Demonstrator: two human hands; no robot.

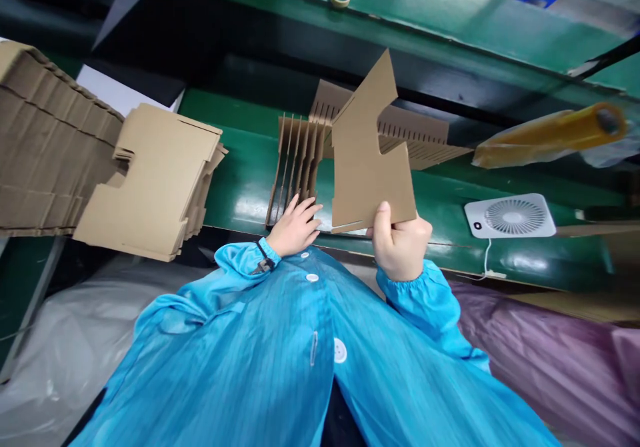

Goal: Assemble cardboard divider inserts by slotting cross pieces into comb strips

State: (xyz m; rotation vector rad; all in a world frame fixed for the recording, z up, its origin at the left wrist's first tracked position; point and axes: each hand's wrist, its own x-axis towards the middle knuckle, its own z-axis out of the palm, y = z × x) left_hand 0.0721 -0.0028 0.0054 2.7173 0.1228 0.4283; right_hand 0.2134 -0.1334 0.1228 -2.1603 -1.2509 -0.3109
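the right hand [400, 244] pinches a flat notched brown cardboard piece [367, 157], long axis pointing up and away; the left hand [294, 228], fingers spread wide, touches a slotted brown cardboard divider [299, 164].

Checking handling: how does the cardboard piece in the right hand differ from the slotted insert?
The cardboard piece is a flat sheet with angled edges; the slotted insert has parallel slats. The piece is held up in the right hand; the insert sits at the left hand. Both are brown cardboard.
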